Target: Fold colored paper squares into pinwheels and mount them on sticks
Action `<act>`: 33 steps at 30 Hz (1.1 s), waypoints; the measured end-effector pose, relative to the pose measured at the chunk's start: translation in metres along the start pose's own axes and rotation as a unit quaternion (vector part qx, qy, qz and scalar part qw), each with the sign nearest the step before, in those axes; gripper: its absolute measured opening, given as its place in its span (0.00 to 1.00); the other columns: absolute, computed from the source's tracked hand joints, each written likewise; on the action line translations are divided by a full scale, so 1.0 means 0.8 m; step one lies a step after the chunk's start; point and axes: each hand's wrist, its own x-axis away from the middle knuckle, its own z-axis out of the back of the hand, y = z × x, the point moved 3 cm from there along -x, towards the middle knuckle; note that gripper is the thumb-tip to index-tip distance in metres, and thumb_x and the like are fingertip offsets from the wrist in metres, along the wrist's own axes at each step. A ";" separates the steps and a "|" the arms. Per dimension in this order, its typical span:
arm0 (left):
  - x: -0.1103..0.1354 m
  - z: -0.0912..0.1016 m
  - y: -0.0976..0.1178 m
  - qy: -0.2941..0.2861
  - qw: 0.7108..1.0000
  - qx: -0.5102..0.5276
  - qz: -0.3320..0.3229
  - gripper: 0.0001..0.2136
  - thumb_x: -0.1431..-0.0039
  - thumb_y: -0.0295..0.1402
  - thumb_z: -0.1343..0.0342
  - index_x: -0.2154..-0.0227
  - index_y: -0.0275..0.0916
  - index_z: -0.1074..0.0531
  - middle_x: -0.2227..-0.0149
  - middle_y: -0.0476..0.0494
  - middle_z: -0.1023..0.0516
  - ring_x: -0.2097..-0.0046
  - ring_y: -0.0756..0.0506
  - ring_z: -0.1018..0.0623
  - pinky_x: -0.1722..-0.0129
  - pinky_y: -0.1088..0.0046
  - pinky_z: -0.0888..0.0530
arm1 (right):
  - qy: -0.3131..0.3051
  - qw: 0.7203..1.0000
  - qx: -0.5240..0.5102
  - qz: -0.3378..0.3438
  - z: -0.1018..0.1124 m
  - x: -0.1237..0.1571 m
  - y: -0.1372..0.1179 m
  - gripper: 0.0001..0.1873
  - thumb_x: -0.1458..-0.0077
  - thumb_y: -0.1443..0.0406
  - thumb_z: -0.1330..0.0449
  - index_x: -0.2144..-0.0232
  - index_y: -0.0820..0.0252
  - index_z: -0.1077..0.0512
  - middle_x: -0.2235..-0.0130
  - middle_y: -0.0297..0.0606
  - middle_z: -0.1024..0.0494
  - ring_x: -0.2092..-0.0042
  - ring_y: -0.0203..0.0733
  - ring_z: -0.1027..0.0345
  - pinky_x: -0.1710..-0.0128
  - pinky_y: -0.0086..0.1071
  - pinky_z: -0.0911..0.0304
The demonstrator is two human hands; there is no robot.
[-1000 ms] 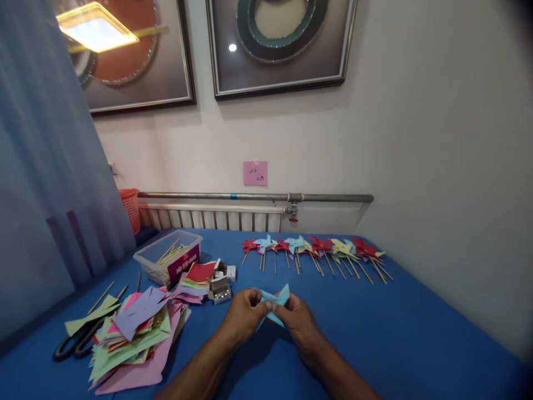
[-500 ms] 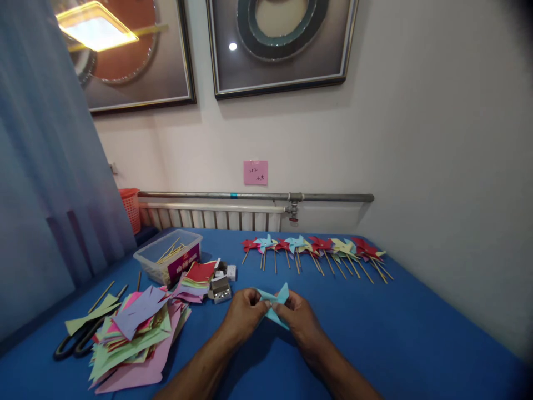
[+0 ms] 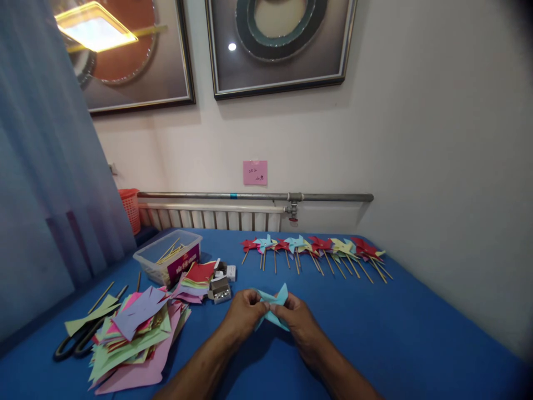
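Observation:
Both of my hands meet over the blue table (image 3: 395,328), pinching a light blue paper pinwheel (image 3: 275,303) between them. My left hand (image 3: 244,315) grips its left side with curled fingers. On the pinwheel's right side, my right hand (image 3: 297,321) is closed with thumb and fingers at the centre. The folded points of the paper stick up above my fingers.
A row of finished pinwheels on sticks (image 3: 316,250) lies at the far side. Left of my hands are a small stapler box (image 3: 220,289), stacks of coloured paper (image 3: 137,333), scissors (image 3: 79,341) and a clear tub of sticks (image 3: 169,258). An orange basket (image 3: 130,208) stands by the radiator.
Almost nothing differs; my hands and the blue pinwheel have shifted very slightly while staying closed on it.

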 end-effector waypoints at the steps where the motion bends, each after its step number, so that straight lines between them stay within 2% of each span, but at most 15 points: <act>1: 0.000 -0.001 0.000 -0.008 1.000 0.011 0.007 0.15 0.61 0.41 0.35 0.80 0.39 0.36 0.82 0.55 0.35 0.79 0.54 0.39 0.77 0.75 0.44 | 0.005 1.000 0.006 -0.003 0.002 -0.001 0.001 0.24 0.58 0.50 0.29 0.65 0.62 0.23 0.68 0.40 0.19 0.65 0.46 0.27 0.62 0.37 0.34; 6: 0.001 -0.005 0.002 -0.026 0.999 0.029 0.015 0.16 0.63 0.41 0.32 0.80 0.38 0.33 0.82 0.54 0.33 0.78 0.54 0.37 0.76 0.75 0.43 | 0.018 0.999 0.029 -0.012 0.005 -0.007 0.006 0.24 0.62 0.51 0.27 0.67 0.63 0.22 0.70 0.38 0.19 0.67 0.45 0.28 0.64 0.35 0.35; 10: 0.006 -0.004 0.005 -0.019 0.998 0.048 0.029 0.19 0.65 0.42 0.30 0.81 0.39 0.35 0.82 0.55 0.35 0.79 0.54 0.39 0.76 0.74 0.44 | 0.014 1.000 0.012 -0.012 0.003 -0.003 0.003 0.20 0.59 0.55 0.29 0.66 0.63 0.22 0.70 0.37 0.19 0.69 0.42 0.29 0.65 0.33 0.36; 14: 0.008 0.000 0.009 -0.031 0.995 0.091 0.034 0.21 0.58 0.49 0.32 0.80 0.38 0.34 0.82 0.54 0.37 0.78 0.54 0.41 0.75 0.73 0.46 | 0.029 1.000 -0.007 -0.009 0.002 0.002 -0.004 0.16 0.56 0.58 0.31 0.66 0.62 0.22 0.71 0.36 0.20 0.70 0.40 0.30 0.67 0.31 0.37; 18: 0.006 0.005 0.010 -0.033 0.992 0.115 0.031 0.23 0.54 0.52 0.35 0.82 0.38 0.36 0.82 0.53 0.38 0.78 0.53 0.40 0.74 0.72 0.46 | 0.008 0.999 -0.038 -0.013 0.000 0.000 -0.005 0.15 0.56 0.59 0.32 0.66 0.63 0.22 0.68 0.38 0.19 0.67 0.42 0.28 0.62 0.34 0.34; 21: 0.005 0.006 0.009 -0.040 0.992 0.118 0.034 0.20 0.54 0.49 0.35 0.82 0.38 0.35 0.82 0.52 0.37 0.78 0.52 0.39 0.74 0.72 0.45 | 0.021 0.998 -0.052 -0.025 0.001 -0.003 -0.002 0.15 0.59 0.60 0.31 0.67 0.62 0.23 0.70 0.37 0.20 0.68 0.41 0.29 0.63 0.33 0.34; 26: 0.006 0.005 0.004 -0.025 0.994 0.083 0.065 0.12 0.60 0.39 0.34 0.77 0.36 0.28 0.81 0.52 0.33 0.78 0.52 0.37 0.74 0.74 0.43 | 0.049 0.997 -0.050 -0.027 0.002 -0.002 -0.003 0.14 0.60 0.62 0.30 0.68 0.62 0.24 0.72 0.33 0.22 0.71 0.37 0.32 0.68 0.30 0.36; 33: 0.003 0.004 -0.001 -0.030 0.994 0.081 0.067 0.12 0.59 0.38 0.34 0.76 0.36 0.27 0.80 0.49 0.28 0.78 0.52 0.34 0.74 0.74 0.39 | 0.045 0.996 -0.060 -0.047 0.001 0.001 -0.006 0.15 0.60 0.62 0.30 0.67 0.61 0.23 0.71 0.34 0.21 0.70 0.39 0.29 0.65 0.32 0.33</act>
